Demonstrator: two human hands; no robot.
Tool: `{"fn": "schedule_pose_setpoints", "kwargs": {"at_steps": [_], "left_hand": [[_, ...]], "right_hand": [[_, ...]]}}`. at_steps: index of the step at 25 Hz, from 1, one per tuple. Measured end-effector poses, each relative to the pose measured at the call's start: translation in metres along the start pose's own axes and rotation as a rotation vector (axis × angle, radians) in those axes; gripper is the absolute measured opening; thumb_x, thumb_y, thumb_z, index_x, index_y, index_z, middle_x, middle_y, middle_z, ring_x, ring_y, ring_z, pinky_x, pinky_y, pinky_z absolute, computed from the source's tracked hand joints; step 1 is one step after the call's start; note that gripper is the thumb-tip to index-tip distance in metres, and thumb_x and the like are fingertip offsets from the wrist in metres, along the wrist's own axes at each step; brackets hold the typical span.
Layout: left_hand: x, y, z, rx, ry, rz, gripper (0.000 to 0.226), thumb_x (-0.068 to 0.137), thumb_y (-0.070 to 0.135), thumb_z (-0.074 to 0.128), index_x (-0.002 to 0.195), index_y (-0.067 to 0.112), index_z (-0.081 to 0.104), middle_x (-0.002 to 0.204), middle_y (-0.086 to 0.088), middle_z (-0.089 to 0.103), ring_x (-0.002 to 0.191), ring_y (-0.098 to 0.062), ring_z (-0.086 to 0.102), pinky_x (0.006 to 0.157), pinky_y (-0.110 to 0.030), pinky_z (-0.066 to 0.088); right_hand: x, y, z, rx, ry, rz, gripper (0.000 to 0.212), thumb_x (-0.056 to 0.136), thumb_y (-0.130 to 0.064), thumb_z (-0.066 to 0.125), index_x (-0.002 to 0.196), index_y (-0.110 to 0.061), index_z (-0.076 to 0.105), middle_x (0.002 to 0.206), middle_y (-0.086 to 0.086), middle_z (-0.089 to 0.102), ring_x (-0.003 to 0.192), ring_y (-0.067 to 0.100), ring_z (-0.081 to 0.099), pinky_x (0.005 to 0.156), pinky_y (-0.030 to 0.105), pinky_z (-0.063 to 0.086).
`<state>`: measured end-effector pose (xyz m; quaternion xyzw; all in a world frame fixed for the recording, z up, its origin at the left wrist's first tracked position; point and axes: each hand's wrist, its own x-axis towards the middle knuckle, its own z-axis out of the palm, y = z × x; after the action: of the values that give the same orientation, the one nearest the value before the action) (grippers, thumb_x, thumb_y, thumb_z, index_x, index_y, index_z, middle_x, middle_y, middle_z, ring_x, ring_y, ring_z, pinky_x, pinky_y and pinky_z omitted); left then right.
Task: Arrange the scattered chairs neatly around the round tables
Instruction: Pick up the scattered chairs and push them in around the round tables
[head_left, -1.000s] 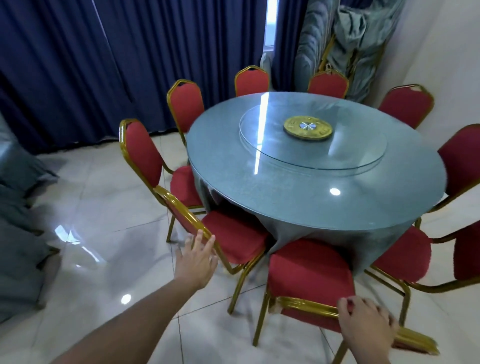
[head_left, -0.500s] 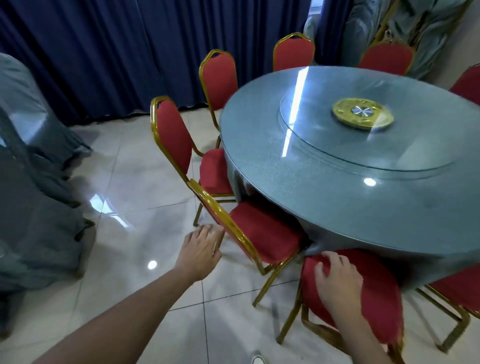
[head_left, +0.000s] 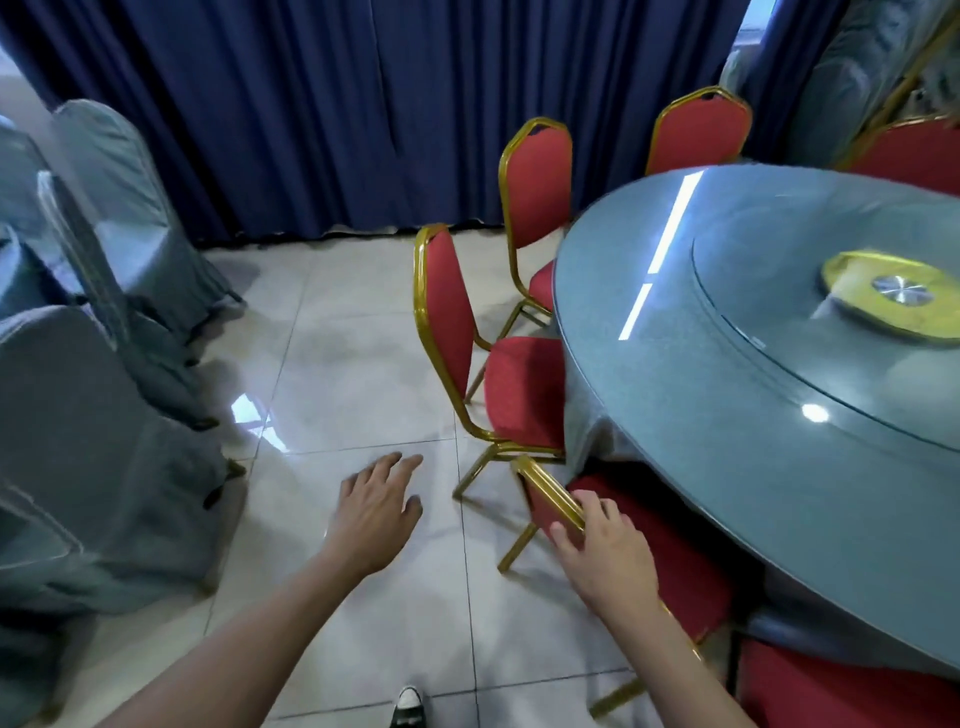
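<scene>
Chair backrest (head_left: 549, 496) (gold-framed) under right hand (head_left: 605, 558) grip.

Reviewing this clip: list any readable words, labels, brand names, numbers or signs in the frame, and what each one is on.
None can be read.
The gold disc at the centre of the round table: no lettering visible, surface blurred.
The red chairs, blue curtain and grey chair covers: plain, no labels or tags visible.
The shoe at the bottom edge: any marking is too small to read.
</scene>
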<state>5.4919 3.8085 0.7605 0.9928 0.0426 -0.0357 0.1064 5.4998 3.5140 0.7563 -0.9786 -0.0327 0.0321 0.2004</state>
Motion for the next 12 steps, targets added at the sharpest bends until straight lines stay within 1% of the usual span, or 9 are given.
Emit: {"fn": "schedule_pose_setpoints", "kwargs": {"at_steps": [2, 4, 6, 8, 10, 12], "left_hand": [[0.041, -0.031, -0.016, 0.008, -0.03, 0.048, 0.054, 0.102, 0.039, 0.04, 0.154, 0.031, 0.026, 0.158, 0.003, 0.033, 0.144, -0.02, 0.034, 0.116, -0.039, 0.026], [0.088, -0.051, -0.031, 0.027, -0.07, 0.068, 0.056, 0.103, 0.04, 0.038, 0.155, 0.03, 0.022, 0.159, 0.0, 0.033, 0.143, -0.025, 0.036, 0.116, -0.044, 0.028], [0.139, -0.061, -0.042, -0.045, -0.128, 0.045, 0.059, 0.104, 0.042, 0.038, 0.157, 0.026, 0.017, 0.158, -0.005, 0.032, 0.14, -0.031, 0.04, 0.113, -0.05, 0.033], [0.194, -0.065, -0.042, -0.17, -0.104, 0.032, 0.066, 0.103, 0.043, 0.041, 0.159, 0.02, 0.012, 0.159, -0.01, 0.031, 0.14, -0.035, 0.04, 0.113, -0.053, 0.035], [0.262, -0.064, -0.042, -0.401, -0.109, -0.065, 0.075, 0.102, 0.044, 0.047, 0.159, 0.012, 0.01, 0.16, -0.016, 0.029, 0.143, -0.037, 0.035, 0.116, -0.051, 0.032], [0.325, -0.061, -0.033, -0.583, -0.125, -0.218, 0.081, 0.099, 0.047, 0.052, 0.157, 0.007, 0.012, 0.158, -0.021, 0.033, 0.143, -0.039, 0.036, 0.117, -0.049, 0.032]], "right_hand": [[0.014, -0.014, 0.007, -0.082, 0.003, 0.109, 0.039, 0.094, -0.059, 0.046, 0.125, -0.035, 0.046, 0.105, -0.01, 0.057, 0.093, 0.015, 0.06, 0.074, 0.032, 0.047], [0.022, -0.02, 0.01, -0.189, -0.012, 0.185, 0.04, 0.092, -0.068, 0.038, 0.115, -0.038, 0.049, 0.094, -0.015, 0.054, 0.088, 0.01, 0.061, 0.072, 0.03, 0.048], [0.023, -0.022, 0.015, -0.238, -0.019, 0.24, 0.045, 0.089, -0.077, 0.031, 0.108, -0.042, 0.051, 0.087, -0.017, 0.053, 0.086, 0.006, 0.061, 0.069, 0.028, 0.047], [0.024, -0.026, 0.018, -0.271, -0.014, 0.283, 0.049, 0.086, -0.082, 0.029, 0.109, -0.045, 0.052, 0.088, -0.019, 0.055, 0.088, 0.001, 0.06, 0.065, 0.024, 0.045], [0.027, -0.028, 0.021, -0.281, -0.017, 0.299, 0.048, 0.084, -0.083, 0.036, 0.109, -0.047, 0.058, 0.09, -0.02, 0.059, 0.086, 0.0, 0.063, 0.062, 0.022, 0.046], [0.031, -0.03, 0.021, -0.267, 0.015, 0.327, 0.043, 0.08, -0.078, 0.05, 0.1, -0.044, 0.067, 0.084, -0.019, 0.064, 0.074, 0.005, 0.067, 0.056, 0.025, 0.048]]}}
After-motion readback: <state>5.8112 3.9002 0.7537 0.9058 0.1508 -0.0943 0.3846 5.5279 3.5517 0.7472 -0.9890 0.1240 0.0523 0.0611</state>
